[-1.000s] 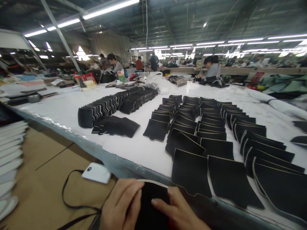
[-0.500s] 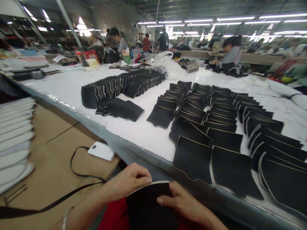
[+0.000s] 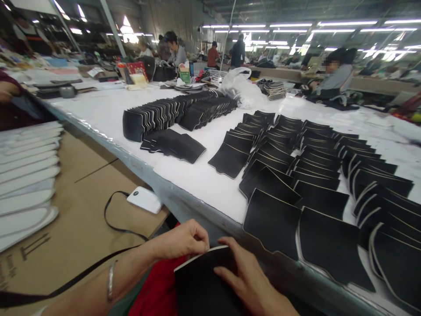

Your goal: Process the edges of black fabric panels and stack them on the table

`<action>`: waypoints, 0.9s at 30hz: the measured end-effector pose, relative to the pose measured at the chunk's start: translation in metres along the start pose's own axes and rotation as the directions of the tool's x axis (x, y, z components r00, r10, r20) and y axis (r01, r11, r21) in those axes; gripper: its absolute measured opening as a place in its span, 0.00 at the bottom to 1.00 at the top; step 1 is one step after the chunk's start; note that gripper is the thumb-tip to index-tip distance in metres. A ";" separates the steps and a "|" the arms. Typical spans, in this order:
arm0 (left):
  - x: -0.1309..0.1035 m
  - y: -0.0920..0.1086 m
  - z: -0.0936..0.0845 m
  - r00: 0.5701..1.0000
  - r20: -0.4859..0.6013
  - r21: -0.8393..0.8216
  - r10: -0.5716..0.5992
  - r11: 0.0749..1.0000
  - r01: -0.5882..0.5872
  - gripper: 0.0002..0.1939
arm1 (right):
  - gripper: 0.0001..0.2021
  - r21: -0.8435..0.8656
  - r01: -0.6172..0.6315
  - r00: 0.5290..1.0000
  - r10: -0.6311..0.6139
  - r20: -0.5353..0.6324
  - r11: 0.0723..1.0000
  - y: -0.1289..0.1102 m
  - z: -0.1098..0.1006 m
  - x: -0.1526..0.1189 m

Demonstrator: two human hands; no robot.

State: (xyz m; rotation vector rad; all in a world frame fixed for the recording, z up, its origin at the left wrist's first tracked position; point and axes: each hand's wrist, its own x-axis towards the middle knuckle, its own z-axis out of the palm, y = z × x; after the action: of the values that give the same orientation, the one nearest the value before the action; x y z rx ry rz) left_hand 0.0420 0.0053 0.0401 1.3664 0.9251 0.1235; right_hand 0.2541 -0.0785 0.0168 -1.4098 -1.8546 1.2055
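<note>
Blk panel (image 3: 202, 287) in RH (image 3: 248, 274), LH (image 3: 187, 239) @ edge

Cardboard sheet (image 3: 88, 193): is showing two printed arrows (image 3: 35, 246) joined by a bar
Lettering beside arrows (image 3: 11, 267): is appearing too blurred to read
Green box (image 3: 184, 75): is bearing illegible pale print

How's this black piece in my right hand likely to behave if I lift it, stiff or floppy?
The black piece probably flexes rather than flops: its top edge bows gently without folding. It's likely light for its size, since that pale edge looks thin.
</note>
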 end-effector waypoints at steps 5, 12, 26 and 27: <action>0.002 -0.004 0.003 0.999 -0.028 -0.154 -0.028 0.988 0.024 0.07 | 0.14 -0.349 0.318 0.925 -0.369 -0.089 0.881 -0.018 0.002 0.006; -0.002 -0.003 0.006 0.998 -0.041 -0.206 -0.047 0.978 0.038 0.07 | 0.09 -0.430 0.405 0.874 -0.480 -0.076 0.807 -0.021 0.008 0.016; 0.001 -0.011 0.008 0.998 -0.063 -0.111 0.001 0.994 -0.008 0.06 | 0.04 -0.475 0.449 0.837 -0.543 -0.074 0.757 -0.014 0.011 0.018; 0.000 -0.011 0.009 0.998 -0.065 -0.093 0.003 0.996 -0.009 0.06 | 0.03 -0.476 0.450 0.841 -0.537 -0.058 0.756 -0.014 0.011 0.018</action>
State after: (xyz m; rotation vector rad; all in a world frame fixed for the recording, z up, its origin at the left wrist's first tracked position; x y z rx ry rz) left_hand 0.0437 -0.0045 0.0300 1.2856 0.9577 0.2144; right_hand 0.2323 -0.0659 0.0216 -1.0714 -2.2559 0.3718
